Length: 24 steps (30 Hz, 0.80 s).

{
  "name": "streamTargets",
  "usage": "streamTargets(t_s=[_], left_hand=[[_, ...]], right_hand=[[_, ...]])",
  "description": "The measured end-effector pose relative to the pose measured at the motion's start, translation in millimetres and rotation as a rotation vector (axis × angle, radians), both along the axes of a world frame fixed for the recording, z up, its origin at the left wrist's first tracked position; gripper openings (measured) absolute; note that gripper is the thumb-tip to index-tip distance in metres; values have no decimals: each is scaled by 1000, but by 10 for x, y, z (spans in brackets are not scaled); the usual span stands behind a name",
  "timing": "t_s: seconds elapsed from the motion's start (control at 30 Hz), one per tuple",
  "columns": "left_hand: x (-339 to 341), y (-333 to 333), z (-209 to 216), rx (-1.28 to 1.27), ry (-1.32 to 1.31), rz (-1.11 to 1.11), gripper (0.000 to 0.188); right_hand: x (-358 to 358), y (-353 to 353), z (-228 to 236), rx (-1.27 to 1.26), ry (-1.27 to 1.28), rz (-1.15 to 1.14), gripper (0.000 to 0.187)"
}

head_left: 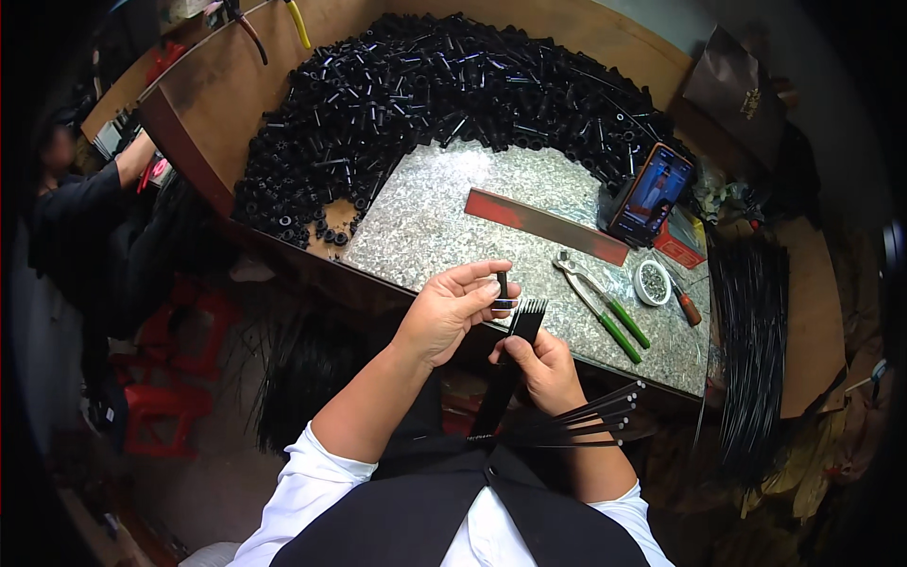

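Pinched between the thumb and fingers of my left hand is a small black tube, held upright just above the table's near edge. Close beside it, my right hand is closed round a flat row of thin black rods. Their thin, pale upper tips fan out just below and right of the tube. Several more black rods with round grey ends lie across my right forearm. The lower part of the held rods blends into my dark vest.
Black tubular parts are heaped along the walled table's back. Nearer lie a red-brown metal bar, green-handled pliers, a bowl of small metal pieces, a screwdriver and a propped phone. Someone sits left, by red stools.
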State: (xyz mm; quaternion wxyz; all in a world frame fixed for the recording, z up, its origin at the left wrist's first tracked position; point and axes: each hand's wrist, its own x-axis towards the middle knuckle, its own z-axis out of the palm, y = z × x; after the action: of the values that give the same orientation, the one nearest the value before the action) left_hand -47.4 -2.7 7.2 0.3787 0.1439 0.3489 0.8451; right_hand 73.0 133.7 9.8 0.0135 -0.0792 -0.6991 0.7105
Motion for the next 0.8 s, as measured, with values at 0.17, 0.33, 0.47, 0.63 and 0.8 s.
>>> streamTargets(t_s=[0.17,0.33,0.47,0.63,0.8], left_hand=[[-12,1,-21,13,-11,-9,32],[-6,21,11,34,-41,-25,32],[-2,38,21,63,-48,-29,32],[-5,39,32,61,-62,-30,32],[-2,49,19,59,-41,-27,32]], right_hand=[[-15,-21,19,-16,-8,-1,23],[-12,-24,26,-30,-11,-5,23],[-16,-27,51,4,1,4,23],[-21,-32,63,-6,-3,6,24],[-29,-36,65,14,14,13,24]])
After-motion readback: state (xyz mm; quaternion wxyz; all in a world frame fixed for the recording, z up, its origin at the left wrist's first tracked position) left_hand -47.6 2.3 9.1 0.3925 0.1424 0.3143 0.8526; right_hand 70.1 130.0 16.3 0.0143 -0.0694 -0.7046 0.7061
